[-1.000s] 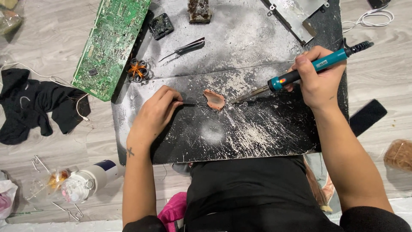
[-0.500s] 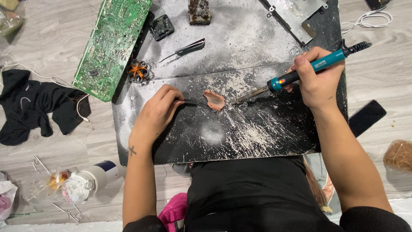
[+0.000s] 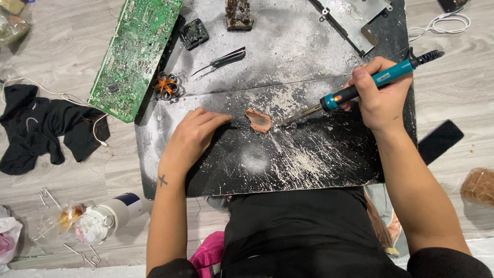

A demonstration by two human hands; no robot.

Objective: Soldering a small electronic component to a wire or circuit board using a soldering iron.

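A white bottle (image 3: 110, 216) with a dark blue label is seen lying bottom-left (beside clear wrapping), and a brown-filled bag (image 3: 479, 186) at right.

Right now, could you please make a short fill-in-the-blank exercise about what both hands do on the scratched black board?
1. The right hand holds a teal-handled soldering iron, whose tip points toward the small ____ piece.
2. The left hand lies ____ on the scratched black board.
3. The green circuit board lies nearer the ____ hand.

Missing words: copper-coloured; palm-down; left
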